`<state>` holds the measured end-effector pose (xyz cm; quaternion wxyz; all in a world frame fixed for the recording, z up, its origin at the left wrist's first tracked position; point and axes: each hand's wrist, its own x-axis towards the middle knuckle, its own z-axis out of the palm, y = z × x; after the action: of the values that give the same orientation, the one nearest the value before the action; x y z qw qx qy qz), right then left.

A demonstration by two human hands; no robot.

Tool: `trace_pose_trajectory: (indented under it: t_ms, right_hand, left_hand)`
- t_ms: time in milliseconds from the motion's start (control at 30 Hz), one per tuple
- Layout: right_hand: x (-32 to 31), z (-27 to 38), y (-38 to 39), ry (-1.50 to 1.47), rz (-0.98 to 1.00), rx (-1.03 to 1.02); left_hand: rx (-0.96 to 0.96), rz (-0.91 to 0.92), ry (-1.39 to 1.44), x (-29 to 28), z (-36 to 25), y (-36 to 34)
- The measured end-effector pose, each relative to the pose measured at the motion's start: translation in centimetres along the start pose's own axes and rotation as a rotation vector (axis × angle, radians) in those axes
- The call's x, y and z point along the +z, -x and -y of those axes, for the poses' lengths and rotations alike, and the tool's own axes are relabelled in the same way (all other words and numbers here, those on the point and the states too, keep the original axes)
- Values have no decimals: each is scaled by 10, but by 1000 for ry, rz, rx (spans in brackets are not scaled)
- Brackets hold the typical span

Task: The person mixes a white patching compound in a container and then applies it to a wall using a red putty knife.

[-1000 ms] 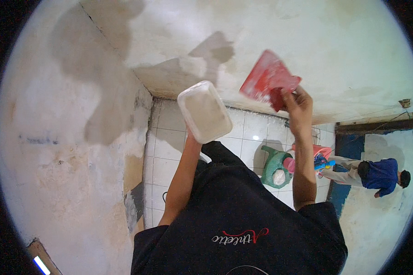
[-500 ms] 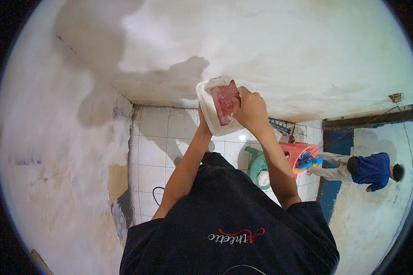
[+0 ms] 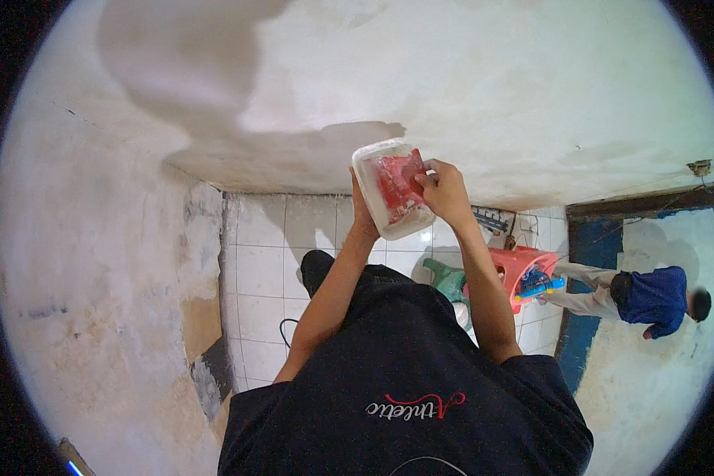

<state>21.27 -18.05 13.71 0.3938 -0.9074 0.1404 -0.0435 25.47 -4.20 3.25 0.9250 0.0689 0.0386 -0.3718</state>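
Observation:
My left hand (image 3: 362,208) is wrapped round the left side of a white rectangular plastic tub (image 3: 408,230), its fingers partly hidden behind the tub. With closed fingers, my right hand (image 3: 449,193) grips the right edge of a flat red putty spreader (image 3: 397,179). The spreader lies over the tub's opening, and pale putty is smeared on its face. How much putty is inside the tub is mostly hidden by the spreader.
A patchy whitish wall (image 3: 468,87) rises just ahead, and another wall (image 3: 111,262) stands at my left. On the tiled floor (image 3: 258,274), to my right, are a green stool (image 3: 444,275) and a pink stool (image 3: 496,258) with blue items. Farther right stands another person (image 3: 650,295).
The tub and both hands have shifted slightly right. The spreader has turned and sits lower over the tub, with more putty showing on its face. A dark shoe now shows at left.

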Motion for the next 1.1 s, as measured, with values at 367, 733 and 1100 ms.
trace_pose_trajectory:
  t_ms: [367, 733, 1100]
  right_hand:
    - [-32, -47, 9, -935, 145, 421]
    - [34, -115, -10, -1508, 52, 546]
    - [31, -121, -108, -1386, -54, 313]
  left_hand:
    - [334, -103, -669, -48, 7, -20]
    - [335, -51, -83, -115, -53, 51]
    - [507, -155, -137, -97, -72, 112]
